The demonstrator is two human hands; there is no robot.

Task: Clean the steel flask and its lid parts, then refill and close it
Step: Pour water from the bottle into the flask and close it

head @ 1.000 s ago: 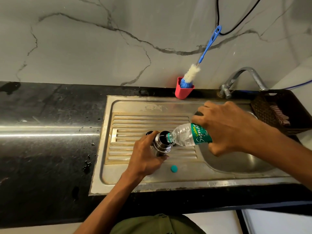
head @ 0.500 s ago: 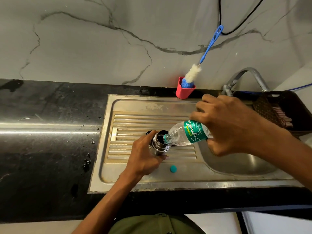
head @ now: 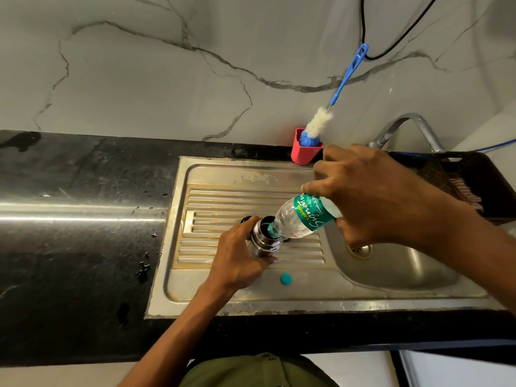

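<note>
The steel flask (head: pixel 262 236) stands open on the ribbed drainboard (head: pixel 212 199) of the sink. My left hand (head: pixel 237 258) grips its body from the left. My right hand (head: pixel 374 196) holds a clear plastic water bottle (head: pixel 300 217) with a green label, tilted mouth-down into the flask's opening. The bottle's small teal cap (head: pixel 286 279) lies on the sink's flat front edge. A dark lid part (head: pixel 246 219) peeks out just behind the flask, mostly hidden by my left hand.
A red holder (head: pixel 303 152) with a blue-and-white bottle brush (head: pixel 318 124) stands at the sink's back edge. The tap (head: pixel 405 127) arches over the basin (head: pixel 396 269) at right. A dark basket (head: pixel 474 180) sits far right. Wet black countertop (head: pixel 78 219) spreads left.
My right hand has raised the bottle's base, so it tilts more steeply into the flask. My left hand and the flask stay put.
</note>
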